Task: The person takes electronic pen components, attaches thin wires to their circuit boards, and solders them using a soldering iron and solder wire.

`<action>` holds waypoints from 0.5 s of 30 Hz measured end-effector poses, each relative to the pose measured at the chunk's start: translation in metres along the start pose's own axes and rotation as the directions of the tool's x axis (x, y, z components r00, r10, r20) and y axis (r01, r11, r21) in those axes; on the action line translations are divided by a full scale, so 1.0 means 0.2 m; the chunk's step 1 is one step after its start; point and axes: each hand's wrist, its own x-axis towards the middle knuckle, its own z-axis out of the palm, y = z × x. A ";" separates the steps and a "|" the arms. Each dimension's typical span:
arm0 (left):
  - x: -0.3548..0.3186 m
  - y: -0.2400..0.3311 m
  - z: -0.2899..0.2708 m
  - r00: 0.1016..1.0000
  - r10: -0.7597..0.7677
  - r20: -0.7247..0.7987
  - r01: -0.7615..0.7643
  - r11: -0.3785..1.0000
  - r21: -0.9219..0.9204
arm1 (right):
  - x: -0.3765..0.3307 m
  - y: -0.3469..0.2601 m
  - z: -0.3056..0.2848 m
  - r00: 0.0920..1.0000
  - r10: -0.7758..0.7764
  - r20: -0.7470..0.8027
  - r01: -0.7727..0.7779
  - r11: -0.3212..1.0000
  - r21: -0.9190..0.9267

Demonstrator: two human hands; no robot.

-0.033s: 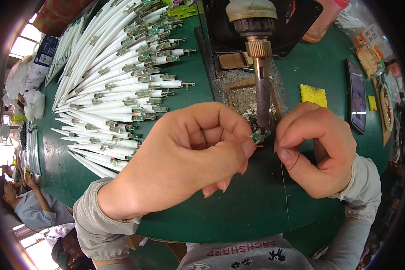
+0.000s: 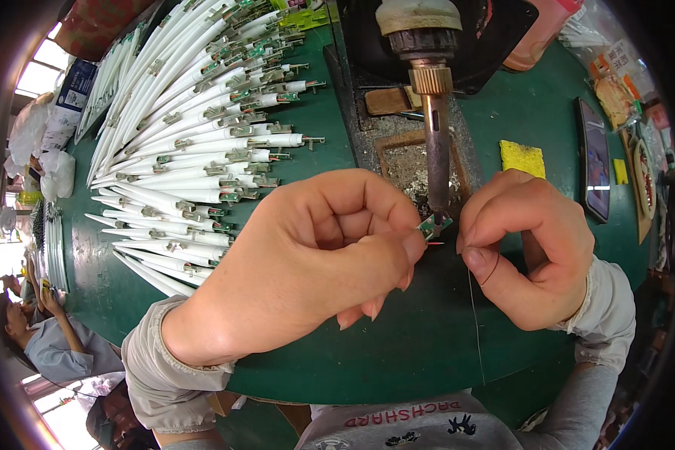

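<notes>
My left hand [image 2: 307,262] is closed in a pinch on a small green circuit board [image 2: 429,228], whose end pokes out past the thumb and forefinger. A short red-tipped wire [image 2: 436,243] sticks out just below the board. The tip of an upright soldering iron [image 2: 438,161] comes down from above and meets the board's edge. Close by on the right, my right hand [image 2: 536,244] pinches a thin wire [image 2: 476,322] between thumb and forefinger. The wire's long tail hangs down over the green table. Both palms are partly hidden by curled fingers.
Many white tapered sticks [image 2: 195,180] with small boards at their ends fan across the left. Behind the iron's tip lies a solder-flecked tray [image 2: 388,161]. A yellow sponge [image 2: 523,158] and a phone [image 2: 594,161] lie right. Another person [image 2: 60,337] sits far left.
</notes>
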 end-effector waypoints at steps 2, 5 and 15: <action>0.00 0.00 0.00 0.999 0.037 0.010 -0.037 0.999 0.002 | 0.00 0.00 0.00 1.000 0.000 -0.006 0.000 1.000 0.006; 0.00 0.01 0.00 1.000 0.013 0.024 -0.013 1.000 -0.009 | 0.00 0.00 0.00 1.000 -0.008 0.000 0.008 1.000 0.013; -0.02 0.01 0.00 0.992 -0.128 0.020 0.129 0.992 -0.018 | -0.01 0.03 0.03 0.953 -0.302 -0.005 0.293 0.931 -0.219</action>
